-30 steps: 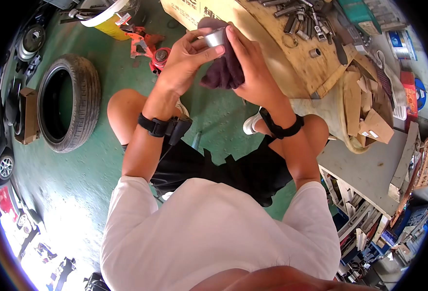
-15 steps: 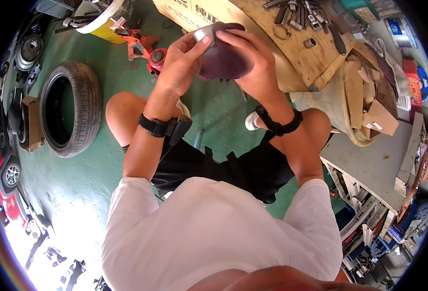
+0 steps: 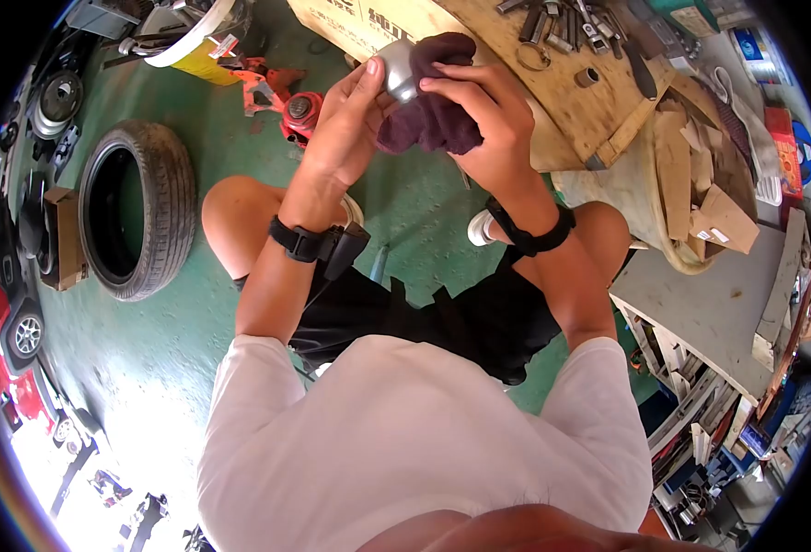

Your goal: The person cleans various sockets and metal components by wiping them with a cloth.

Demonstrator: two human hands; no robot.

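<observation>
A silvery, rounded metal part (image 3: 399, 72) is held up between both hands, near the cardboard box. My left hand (image 3: 348, 120) grips its left side, thumb along the edge. Bunched around the right side of the part is a dark purple cloth (image 3: 437, 115). My right hand (image 3: 493, 120) holds this cloth, its fingers bent over the front of it and pressed toward the metal. The underside of the metal part is hidden by the cloth and fingers.
Sockets and tools lie on the wooden board (image 3: 562, 101). Cardboard scraps fill a bin (image 3: 654, 198) on the right. A red jack (image 3: 300, 109), a yellow-and-white bucket (image 3: 205, 61) and a tyre (image 3: 168, 212) stand on the green floor.
The metal part has turned, showing a broader rounded face. The cloth has shifted and bunched up on its right side, with my right hand's fingers moved along it.
</observation>
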